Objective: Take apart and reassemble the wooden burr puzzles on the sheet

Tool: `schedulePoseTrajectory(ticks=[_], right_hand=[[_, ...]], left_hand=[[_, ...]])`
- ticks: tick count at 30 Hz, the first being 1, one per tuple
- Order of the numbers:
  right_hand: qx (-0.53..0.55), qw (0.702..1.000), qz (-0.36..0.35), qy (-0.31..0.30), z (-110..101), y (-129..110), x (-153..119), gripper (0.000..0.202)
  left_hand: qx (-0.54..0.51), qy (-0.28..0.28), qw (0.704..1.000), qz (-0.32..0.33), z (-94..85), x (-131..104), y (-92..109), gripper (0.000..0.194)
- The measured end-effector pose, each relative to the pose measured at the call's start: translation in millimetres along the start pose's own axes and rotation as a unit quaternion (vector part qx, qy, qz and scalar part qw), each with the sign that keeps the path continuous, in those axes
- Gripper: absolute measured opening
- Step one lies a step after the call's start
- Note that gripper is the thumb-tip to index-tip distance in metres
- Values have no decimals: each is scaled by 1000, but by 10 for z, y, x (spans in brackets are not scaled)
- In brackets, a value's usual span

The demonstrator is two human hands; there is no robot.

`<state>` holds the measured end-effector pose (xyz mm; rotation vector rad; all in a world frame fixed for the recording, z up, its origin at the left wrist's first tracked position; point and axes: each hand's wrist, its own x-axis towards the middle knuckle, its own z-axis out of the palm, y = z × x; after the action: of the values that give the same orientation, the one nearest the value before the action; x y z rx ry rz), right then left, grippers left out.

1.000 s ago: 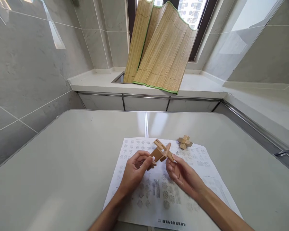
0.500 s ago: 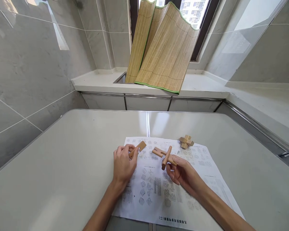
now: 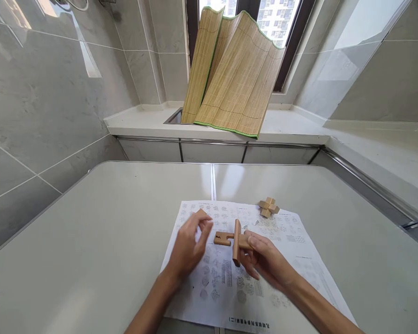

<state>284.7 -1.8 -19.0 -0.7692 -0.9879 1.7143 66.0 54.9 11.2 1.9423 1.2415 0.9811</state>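
My right hand [image 3: 264,253] grips one end of a flat notched wooden piece [image 3: 223,238], which has a dark mark near its far end. A rounded wooden bar [image 3: 236,243] crosses that piece at its notch. My left hand [image 3: 190,241] is over the paper's left part, thumb and fingers apart, with nothing seen between them. Just beyond its fingertips the corner of another wooden piece [image 3: 201,212] shows; the rest is hidden behind the hand. Under both hands lies a printed paper sheet [image 3: 226,301] with small drawings.
An assembled wooden cross-shaped puzzle [image 3: 268,207] sits at the paper's upper right edge. The light table [image 3: 107,241] reaches a ledge [image 3: 142,121] at the back. A bamboo mat [image 3: 242,79] leans there against the window.
My left hand has let go of the flat piece and moved slightly right, its fingers opening. In my right hand the joined pieces have turned, the bar now nearly upright in view, and come slightly nearer.
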Motion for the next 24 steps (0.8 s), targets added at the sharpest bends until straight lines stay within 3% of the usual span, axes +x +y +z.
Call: schedulePoseTrajectory(ticks=[3, 5, 12, 24], right_hand=[[15, 1000, 1, -19, -3, 19, 3, 44], [30, 999, 0, -28, -2, 23, 5, 44], [54, 996, 46, -51, -49, 52, -9, 85], [68, 996, 47, 15, -78, -14, -2, 57]], left_hand=[[-175, -153, 970, -69, 91, -58, 155, 42], [-251, -185, 944, -107, 137, -83, 184, 44], [-351, -180, 903, -173, 167, -93, 149, 47], [-324, -155, 917, -173, 173, -73, 131, 43]])
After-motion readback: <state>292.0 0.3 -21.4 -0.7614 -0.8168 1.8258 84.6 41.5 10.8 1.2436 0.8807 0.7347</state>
